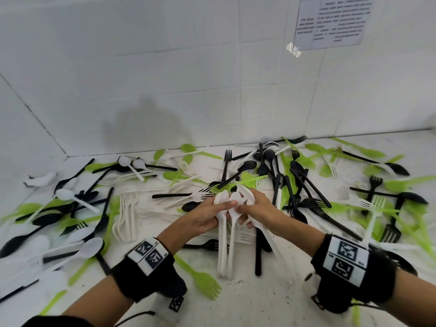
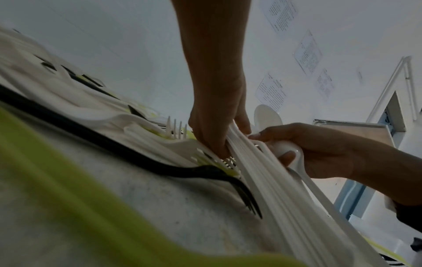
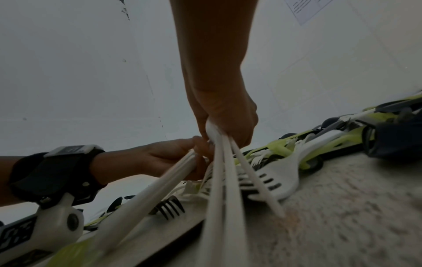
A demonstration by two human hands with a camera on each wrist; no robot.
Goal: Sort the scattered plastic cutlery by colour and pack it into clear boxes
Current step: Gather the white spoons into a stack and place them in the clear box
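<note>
Both hands' grip, left hand (image 1: 204,215) and right hand (image 1: 260,208), round white spoons (image 1: 230,234), bowls half hidden behind fingers

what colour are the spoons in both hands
White; the spoons held by the left hand and right hand show best in the head view.

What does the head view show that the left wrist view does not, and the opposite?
Only the head view shows the whole scatter of green, black and white cutlery, such as the green fork in front.

Only the left wrist view shows a doorway and more wall papers.

Both show the left hand and right hand gripping the white spoons.
</note>
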